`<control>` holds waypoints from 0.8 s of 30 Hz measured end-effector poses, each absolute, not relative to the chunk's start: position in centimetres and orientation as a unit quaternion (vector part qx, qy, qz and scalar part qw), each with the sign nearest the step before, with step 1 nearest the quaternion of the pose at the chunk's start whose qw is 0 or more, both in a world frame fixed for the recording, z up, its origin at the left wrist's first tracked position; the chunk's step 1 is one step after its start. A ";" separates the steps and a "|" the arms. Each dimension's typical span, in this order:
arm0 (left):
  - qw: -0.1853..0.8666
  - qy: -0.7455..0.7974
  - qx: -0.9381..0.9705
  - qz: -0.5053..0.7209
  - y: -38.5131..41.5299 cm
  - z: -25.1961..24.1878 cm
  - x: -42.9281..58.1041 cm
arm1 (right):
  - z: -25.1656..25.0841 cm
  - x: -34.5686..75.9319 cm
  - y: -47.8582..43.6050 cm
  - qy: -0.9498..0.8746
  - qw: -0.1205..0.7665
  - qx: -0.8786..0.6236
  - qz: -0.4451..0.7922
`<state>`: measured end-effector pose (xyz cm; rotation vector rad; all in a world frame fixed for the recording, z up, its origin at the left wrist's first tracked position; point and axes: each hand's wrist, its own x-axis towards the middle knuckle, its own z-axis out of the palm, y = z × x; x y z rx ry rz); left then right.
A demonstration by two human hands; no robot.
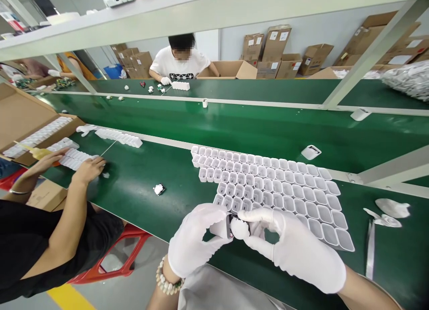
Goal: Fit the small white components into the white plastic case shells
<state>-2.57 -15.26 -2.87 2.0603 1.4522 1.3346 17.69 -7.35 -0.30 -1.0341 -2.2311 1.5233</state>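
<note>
My left hand [192, 240], in a white glove, is closed on a small white plastic housing [220, 228], its dark opening turned to the right. In my gloved right hand [291, 247], thumb and fingers pinch a small dark module with a white round dome [240, 228]. The module sits right at the housing's opening; I cannot tell how far it is inside. Just beyond my hands stand several rows of open white housings [278, 187], partly hidden by my right hand. A similar white-domed module [159, 189] lies on the green bench to the left.
White tweezers [370, 249] and crumpled white finger covers [392, 209] lie at the right. One housing [311, 152] is beyond the rows. At the left a co-worker's hands [87, 169] handle housings beside a carton [36, 136]. Another person [181, 62] sits opposite. A shelf beam [201, 17] crosses above.
</note>
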 end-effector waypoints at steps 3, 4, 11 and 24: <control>0.149 0.501 0.715 0.464 -15.2 -2.4 -2.4 | -0.3 17.6 -7.6 -0.750 0.104 -0.383 0.530; 0.153 0.502 0.714 0.464 -15.1 -2.3 -2.4 | -0.3 17.5 -7.7 -0.748 0.102 -0.388 0.529; 0.181 0.501 0.701 0.474 -15.4 -2.5 -2.3 | -0.1 17.3 -7.9 -0.756 0.096 -0.381 0.524; 0.208 0.499 0.635 0.552 -15.7 -4.3 -1.8 | -0.6 16.7 -8.3 -0.842 0.122 -0.323 0.415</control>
